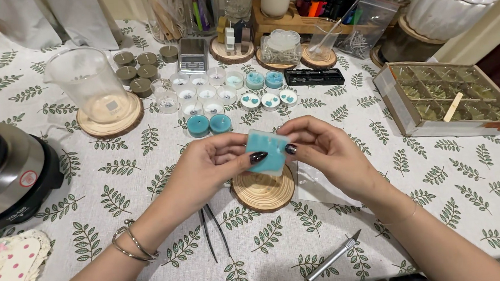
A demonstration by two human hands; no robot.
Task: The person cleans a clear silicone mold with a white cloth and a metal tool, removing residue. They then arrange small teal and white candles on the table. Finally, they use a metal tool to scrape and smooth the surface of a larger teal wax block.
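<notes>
Both hands hold a small light-blue square block (268,151), like a slab of wax, above a round wooden coaster (263,193). My left hand (206,167) grips its left side with the thumb on the front face. My right hand (323,148) pinches its right edge, thumb on the front. Just beyond the hands stand two teal tealight candles (209,125) and rows of small white and blue tealights (225,94).
A glass beaker (87,80) sits on a wooden coaster at left, beside a hot plate (15,173). Black tweezers (212,229) and a metal craft knife (334,256) lie near me. A clear bag (319,185) lies under my right wrist. A divided box (450,98) stands at right.
</notes>
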